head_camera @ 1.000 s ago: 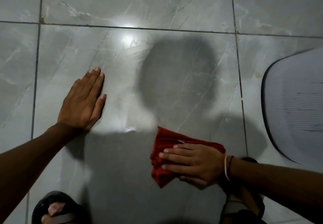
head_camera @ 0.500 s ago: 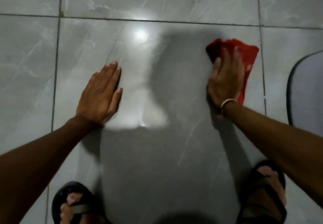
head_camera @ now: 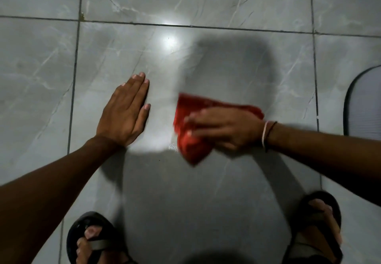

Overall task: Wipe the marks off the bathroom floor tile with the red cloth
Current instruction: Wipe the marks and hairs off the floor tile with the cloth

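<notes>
Pressing flat on the grey marbled floor tile (head_camera: pixel 206 191), the left hand (head_camera: pixel 123 113) lies open, fingers together. Just beside it, the right hand (head_camera: pixel 224 127) spreads over the crumpled red cloth (head_camera: pixel 190 144), holding it against the same tile, near a bright light reflection (head_camera: pixel 170 41). Sandalled feet (head_camera: pixel 97 241) flank the tile's near edge.

You look down on a glossy grey marbled floor (head_camera: pixel 206 191) with dark grout lines (head_camera: pixel 185 25); a bright light glare (head_camera: pixel 169 40) sits just below the far grout line, and a grey mat (head_camera: pixel 365 102) lies right of it.
</notes>
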The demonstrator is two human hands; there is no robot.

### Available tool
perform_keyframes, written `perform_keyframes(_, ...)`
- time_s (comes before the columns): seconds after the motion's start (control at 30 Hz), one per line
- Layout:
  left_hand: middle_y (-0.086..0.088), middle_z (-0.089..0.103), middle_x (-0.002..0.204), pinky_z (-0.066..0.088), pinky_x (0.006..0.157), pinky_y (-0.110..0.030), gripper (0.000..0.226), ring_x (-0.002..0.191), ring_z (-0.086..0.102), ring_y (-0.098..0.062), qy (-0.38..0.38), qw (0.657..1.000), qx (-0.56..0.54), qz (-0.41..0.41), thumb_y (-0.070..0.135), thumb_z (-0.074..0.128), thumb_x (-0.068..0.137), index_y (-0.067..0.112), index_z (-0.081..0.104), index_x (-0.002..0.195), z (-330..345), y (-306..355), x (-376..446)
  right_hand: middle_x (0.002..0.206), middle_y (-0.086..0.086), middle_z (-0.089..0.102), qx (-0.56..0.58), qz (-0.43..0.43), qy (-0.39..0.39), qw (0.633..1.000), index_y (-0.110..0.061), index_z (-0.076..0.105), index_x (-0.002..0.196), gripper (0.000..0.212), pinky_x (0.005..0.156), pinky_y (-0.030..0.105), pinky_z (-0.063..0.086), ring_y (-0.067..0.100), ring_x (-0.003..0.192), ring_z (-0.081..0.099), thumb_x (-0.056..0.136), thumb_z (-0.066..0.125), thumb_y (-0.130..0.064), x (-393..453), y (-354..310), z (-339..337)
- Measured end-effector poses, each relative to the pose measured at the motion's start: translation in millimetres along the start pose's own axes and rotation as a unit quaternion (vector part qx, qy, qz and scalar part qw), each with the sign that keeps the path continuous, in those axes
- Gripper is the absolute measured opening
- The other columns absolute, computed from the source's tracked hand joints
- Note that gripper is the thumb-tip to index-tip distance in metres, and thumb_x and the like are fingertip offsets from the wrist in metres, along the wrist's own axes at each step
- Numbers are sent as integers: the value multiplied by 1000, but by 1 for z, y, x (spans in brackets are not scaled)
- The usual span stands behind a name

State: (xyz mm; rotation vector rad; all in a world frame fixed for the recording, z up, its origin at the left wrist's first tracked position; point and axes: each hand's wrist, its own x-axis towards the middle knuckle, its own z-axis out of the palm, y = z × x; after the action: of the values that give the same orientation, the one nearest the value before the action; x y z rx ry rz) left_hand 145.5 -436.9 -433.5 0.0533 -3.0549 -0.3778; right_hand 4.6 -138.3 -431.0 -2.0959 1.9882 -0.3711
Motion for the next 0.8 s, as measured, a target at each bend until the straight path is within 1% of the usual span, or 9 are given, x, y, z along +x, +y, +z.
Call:
perform_keyframes(0.07,-14,28,168,26,128,-46,58,157,24,-27,-1,1000,-1,-2,30,37,106,5,30,158,0,-1,0,157,20,48,-31,137,59,988,-11,57,145,45,124,48,39,35,147,47,101,53,-19,8,42,-25)
perform_keyframes(0.17,-14,29,168,27,127,-47,58,157,24,-26,1,1000,0,1,29,37,106,5,30,158,2,-2,0,164,13,41,-23,362,155,919,-17,51,150,45,129,43,30,30,151,41,106,48,-24,35,60,-39)
perform_keyframes(0.27,-13,27,169,25,128,-45,59,158,23,-25,-4,1000,0,0,31,35,106,6,28,159,3,-3,0,166,10,38,-7,466,190,864,-19,48,152,46,131,38,22,27,153,37,107,45,-29,64,29,-25)
perform_keyframes(0.33,-12,26,169,24,129,-44,59,158,21,-24,-8,1000,0,-1,32,35,106,6,27,159,2,-3,0,166,11,37,6,426,175,887,-19,47,152,48,132,42,21,28,154,36,105,48,-30,67,-6,-13)
perform_keyframes(0.47,-13,26,169,25,128,-45,58,158,22,-24,-1,1000,10,6,30,36,106,5,28,159,4,-3,0,167,12,36,56,172,28,983,-19,41,156,55,129,46,29,28,156,32,103,50,-34,30,-118,29)
perform_keyframes(0.53,-13,26,169,26,128,-46,58,158,22,-25,-2,1000,11,6,29,36,106,5,28,159,4,-4,-1,167,11,36,92,37,-26,995,-17,43,155,52,132,42,24,26,158,30,105,46,-32,16,-153,46)
perform_keyframes(0.6,-13,26,169,27,127,-47,59,158,22,-26,-4,1000,8,6,30,36,106,4,28,159,5,-4,0,165,14,40,113,-54,-48,991,-11,48,151,49,130,42,26,29,155,35,104,47,-24,16,-149,53)
perform_keyframes(0.7,-13,25,169,25,128,-46,60,158,21,-25,-8,1000,8,6,30,35,106,5,26,159,4,-4,0,158,18,49,86,-52,-31,994,-7,57,144,52,126,47,36,32,150,45,93,62,-13,21,-105,40)
perform_keyframes(0.8,-12,24,169,23,129,-44,60,159,20,-24,-10,1000,5,5,32,34,106,6,26,159,4,-4,0,156,18,51,17,86,50,995,-11,60,143,48,124,49,38,33,147,48,95,60,-14,17,-36,8)
